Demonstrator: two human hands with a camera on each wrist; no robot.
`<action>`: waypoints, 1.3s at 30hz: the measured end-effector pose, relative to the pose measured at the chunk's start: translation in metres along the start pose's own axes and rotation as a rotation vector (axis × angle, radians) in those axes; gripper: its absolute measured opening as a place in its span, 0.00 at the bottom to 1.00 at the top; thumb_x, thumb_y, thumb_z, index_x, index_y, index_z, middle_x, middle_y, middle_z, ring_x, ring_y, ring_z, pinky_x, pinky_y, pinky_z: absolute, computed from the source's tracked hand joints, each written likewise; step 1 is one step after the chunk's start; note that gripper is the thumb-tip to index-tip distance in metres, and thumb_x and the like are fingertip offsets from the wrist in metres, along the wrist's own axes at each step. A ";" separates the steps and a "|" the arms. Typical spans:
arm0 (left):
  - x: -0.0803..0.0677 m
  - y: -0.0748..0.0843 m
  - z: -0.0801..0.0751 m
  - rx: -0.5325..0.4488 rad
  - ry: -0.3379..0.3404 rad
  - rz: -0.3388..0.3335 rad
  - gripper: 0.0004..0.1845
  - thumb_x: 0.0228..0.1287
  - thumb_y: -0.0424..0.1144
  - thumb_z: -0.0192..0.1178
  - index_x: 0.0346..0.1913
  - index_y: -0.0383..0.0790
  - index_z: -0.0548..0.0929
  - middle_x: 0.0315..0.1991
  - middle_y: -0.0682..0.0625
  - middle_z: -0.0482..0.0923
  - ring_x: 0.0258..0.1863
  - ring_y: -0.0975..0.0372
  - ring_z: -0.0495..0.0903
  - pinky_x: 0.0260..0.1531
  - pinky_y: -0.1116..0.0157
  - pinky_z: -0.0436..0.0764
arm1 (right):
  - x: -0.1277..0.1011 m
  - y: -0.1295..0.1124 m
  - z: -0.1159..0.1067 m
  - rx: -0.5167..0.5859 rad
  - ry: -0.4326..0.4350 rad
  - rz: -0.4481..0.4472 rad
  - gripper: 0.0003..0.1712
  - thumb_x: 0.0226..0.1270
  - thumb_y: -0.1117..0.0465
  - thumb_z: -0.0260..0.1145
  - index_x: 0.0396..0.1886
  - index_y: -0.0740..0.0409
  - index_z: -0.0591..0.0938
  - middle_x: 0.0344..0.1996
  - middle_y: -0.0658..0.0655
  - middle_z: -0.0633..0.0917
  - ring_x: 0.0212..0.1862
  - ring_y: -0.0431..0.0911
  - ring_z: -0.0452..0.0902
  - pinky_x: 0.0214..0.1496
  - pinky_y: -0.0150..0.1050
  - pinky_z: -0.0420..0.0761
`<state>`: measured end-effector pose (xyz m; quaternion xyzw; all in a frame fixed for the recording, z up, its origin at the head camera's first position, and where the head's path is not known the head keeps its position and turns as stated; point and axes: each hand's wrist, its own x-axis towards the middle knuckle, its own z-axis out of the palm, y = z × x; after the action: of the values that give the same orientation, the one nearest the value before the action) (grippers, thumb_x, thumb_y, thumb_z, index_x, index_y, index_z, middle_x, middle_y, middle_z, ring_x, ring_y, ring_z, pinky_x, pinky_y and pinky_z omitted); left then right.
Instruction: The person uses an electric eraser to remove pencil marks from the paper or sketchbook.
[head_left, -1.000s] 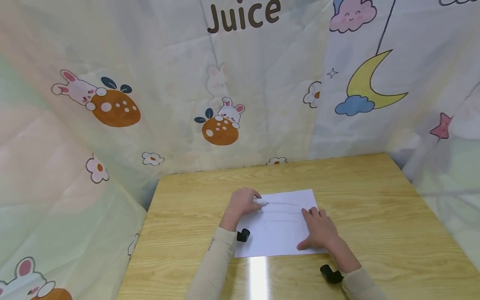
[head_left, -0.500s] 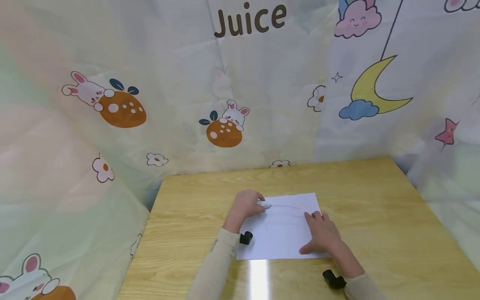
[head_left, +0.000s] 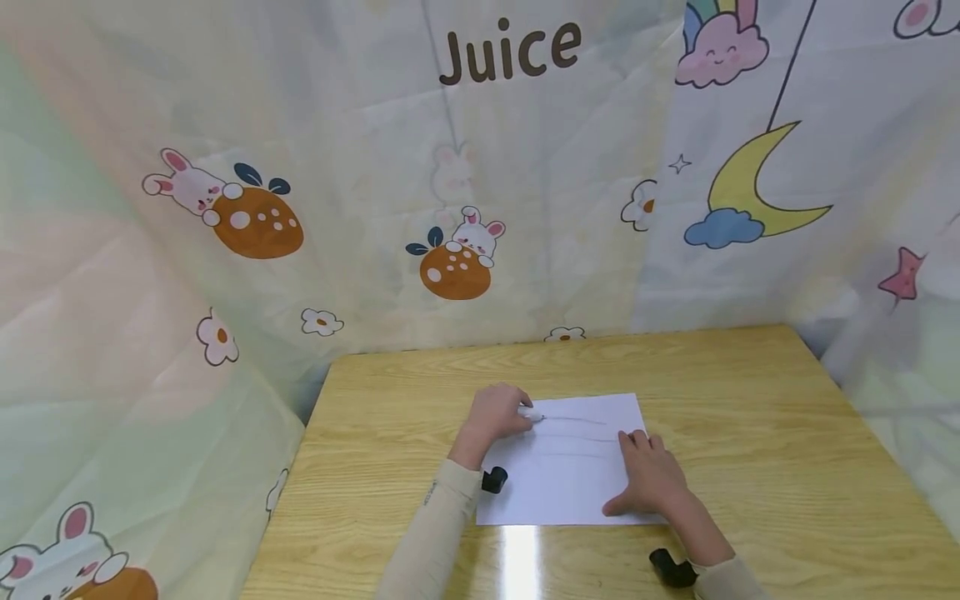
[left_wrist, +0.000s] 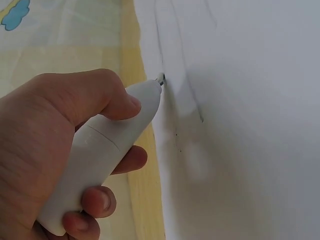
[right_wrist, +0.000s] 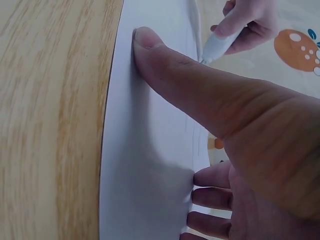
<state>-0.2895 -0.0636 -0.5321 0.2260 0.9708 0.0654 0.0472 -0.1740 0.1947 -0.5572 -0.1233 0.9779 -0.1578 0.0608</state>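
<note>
Your left hand [head_left: 491, 414] grips a white pen [left_wrist: 107, 150] at the paper's [head_left: 570, 475] far-left corner; your flat right hand [head_left: 651, 479] pins its near-right edge. Lift it and the paper may slide.

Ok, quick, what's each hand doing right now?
Left hand: holding the white pen, tip on the paper.
Right hand: open, flat on the paper.
</note>
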 end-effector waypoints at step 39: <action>0.009 0.009 -0.005 0.036 -0.041 0.041 0.14 0.53 0.49 0.67 0.44 0.55 0.89 0.40 0.61 0.84 0.31 0.67 0.77 0.26 0.67 0.74 | -0.001 0.004 0.004 0.007 0.008 0.015 0.74 0.23 0.30 0.81 0.66 0.73 0.66 0.58 0.71 0.69 0.53 0.64 0.65 0.47 0.60 0.72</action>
<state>-0.2947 -0.0523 -0.5269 0.2477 0.9659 0.0442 0.0619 -0.1736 0.1977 -0.5624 -0.1150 0.9784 -0.1615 0.0586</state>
